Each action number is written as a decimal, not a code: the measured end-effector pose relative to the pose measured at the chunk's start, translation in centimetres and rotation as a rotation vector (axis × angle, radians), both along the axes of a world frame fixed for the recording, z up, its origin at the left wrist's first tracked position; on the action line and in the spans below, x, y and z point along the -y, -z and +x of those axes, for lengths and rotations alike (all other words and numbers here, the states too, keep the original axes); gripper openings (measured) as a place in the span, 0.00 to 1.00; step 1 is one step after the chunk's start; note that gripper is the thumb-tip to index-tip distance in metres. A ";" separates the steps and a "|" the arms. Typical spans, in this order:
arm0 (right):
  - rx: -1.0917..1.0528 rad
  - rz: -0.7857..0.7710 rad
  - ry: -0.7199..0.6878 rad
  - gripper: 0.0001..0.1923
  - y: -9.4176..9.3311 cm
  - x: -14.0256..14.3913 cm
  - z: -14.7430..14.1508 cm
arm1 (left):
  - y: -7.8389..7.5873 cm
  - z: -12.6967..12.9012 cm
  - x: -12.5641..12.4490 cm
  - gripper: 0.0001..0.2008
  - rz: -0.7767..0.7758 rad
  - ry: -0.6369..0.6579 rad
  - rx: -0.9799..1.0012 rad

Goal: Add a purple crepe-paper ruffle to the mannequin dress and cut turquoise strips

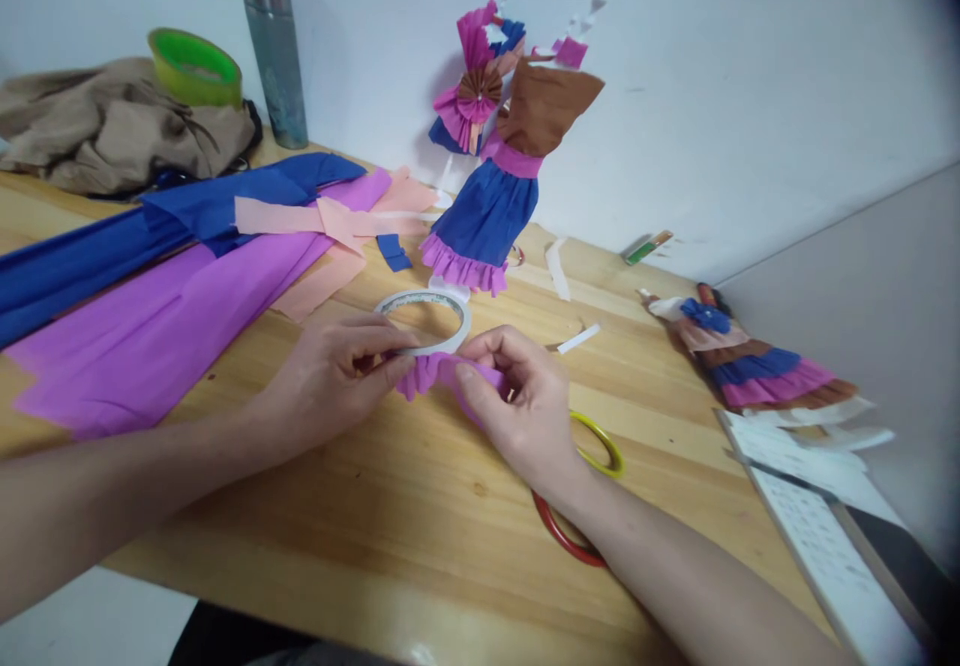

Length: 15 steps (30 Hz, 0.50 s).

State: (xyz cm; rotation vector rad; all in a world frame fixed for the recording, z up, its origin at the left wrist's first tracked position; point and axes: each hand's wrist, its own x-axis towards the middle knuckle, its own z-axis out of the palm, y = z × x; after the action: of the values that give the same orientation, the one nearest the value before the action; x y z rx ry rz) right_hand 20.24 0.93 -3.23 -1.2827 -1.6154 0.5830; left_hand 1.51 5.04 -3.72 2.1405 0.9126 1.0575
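A ruffled strip of purple crepe paper [424, 374] stretches between my two hands, low over the wooden table. My left hand [337, 371] pinches its gathered end, beside a roll of tape [465, 321] that lies just behind the strip. My right hand [521, 396] closes its fingers on the smoother, folded end. Behind the tape stands a small doll form in a paper dress, with a brown top, a blue skirt [491, 201] and a purple ruffled hem. Scissors with a yellow [604, 441] and a red handle loop [566, 536] lie partly under my right forearm.
Blue, purple [195, 316] and peach crepe paper sheets spread across the left. A tan cloth bag [112, 126], a green bowl [196, 66] and a bottle [276, 56] stand behind. At right lie another paper dress [765, 366] and a white printed board [817, 536].
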 end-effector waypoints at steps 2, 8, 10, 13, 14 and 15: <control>0.031 0.002 -0.001 0.07 0.2 0.0 0.0 | -0.1 0.0 -0.1 0.07 0.002 -0.003 -0.011; 0.099 0.078 -0.053 0.07 0.0 0.6 -0.2 | 0.1 -0.1 -0.3 0.07 0.012 -0.011 -0.017; 0.083 0.072 -0.051 0.07 -0.2 0.6 -0.1 | 0.2 -0.1 -0.3 0.07 0.032 -0.007 -0.011; 0.050 0.039 -0.047 0.07 -0.3 0.4 0.0 | 0.3 -0.1 -0.3 0.08 0.034 -0.001 -0.020; 0.046 0.034 -0.051 0.06 -0.2 0.4 0.1 | 0.3 -0.1 -0.3 0.08 0.033 0.003 -0.021; 0.044 0.033 -0.054 0.06 -0.2 0.3 0.1 | 0.2 0.0 -0.2 0.08 0.035 0.009 -0.021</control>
State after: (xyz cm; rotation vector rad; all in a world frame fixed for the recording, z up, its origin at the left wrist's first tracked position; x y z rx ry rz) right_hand 20.37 0.62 -3.02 -1.2391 -1.6936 0.5619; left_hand 1.46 5.26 -3.93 2.1860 0.8997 1.0552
